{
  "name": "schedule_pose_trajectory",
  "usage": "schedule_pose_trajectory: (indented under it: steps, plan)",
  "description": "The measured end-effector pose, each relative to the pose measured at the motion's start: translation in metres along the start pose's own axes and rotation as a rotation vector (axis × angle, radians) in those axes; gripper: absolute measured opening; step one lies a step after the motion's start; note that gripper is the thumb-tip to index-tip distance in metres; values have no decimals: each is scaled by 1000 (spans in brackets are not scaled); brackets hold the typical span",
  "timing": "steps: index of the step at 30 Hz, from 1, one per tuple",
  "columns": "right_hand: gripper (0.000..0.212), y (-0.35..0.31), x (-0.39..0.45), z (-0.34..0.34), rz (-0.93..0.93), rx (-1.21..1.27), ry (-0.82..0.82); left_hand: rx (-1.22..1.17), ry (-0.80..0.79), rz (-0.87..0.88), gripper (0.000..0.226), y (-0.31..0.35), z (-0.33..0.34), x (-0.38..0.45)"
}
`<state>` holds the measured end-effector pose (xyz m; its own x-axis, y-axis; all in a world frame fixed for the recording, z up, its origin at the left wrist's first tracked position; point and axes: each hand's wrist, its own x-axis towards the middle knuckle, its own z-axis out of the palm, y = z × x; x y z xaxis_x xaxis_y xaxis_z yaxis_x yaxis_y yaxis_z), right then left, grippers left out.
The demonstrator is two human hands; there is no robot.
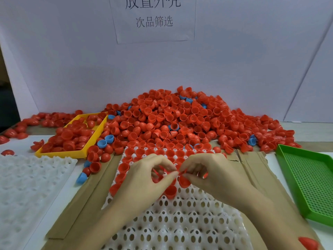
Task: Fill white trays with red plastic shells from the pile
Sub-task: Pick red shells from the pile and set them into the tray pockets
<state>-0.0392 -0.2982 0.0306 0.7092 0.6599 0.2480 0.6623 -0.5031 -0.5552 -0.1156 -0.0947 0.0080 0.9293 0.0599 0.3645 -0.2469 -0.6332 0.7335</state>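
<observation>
Here both hands meet over the middle of the white tray [180, 219], which lies on flattened cardboard [86, 201] in the near centre. The left hand [144, 175] has its thumb and forefinger curled toward each other, tips near the right hand's; whether they pinch a shell cannot be told. The right hand [212, 174] pinches a red shell [184, 181] between thumb and forefinger, just above the tray, with more red showing behind its curled fingers. The tray's far rows hold red shells, open side up; the near rows show bare holes. One shell [170, 192] sits at the edge of the filled part, just below the hands.

Behind the tray, the pile [180, 120] of red shells rises against a white back wall, with a few blue shells [105, 140] mixed in. On the far left a yellow tray [59, 154] holds more red shells, tilted against the pile. A second white tray [27, 177] lies at the near left. A green tray [310, 183] stands at the right. A paper sign [155, 17] with printed characters hangs on the wall.
</observation>
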Motion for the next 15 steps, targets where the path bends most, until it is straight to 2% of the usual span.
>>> schedule_pose_trajectory:
  steps: [7,10,15]
  plan:
    - [8,3,-1,12,26,-16,-68,250,-109,116,12,1,9,-6]
    - [6,5,0,20,3,-102,-68,294,-153,182,12,0,7,-5]
    - [5,12,1,18,27,-89,-89,371,-271,266,29,3,5,-6]
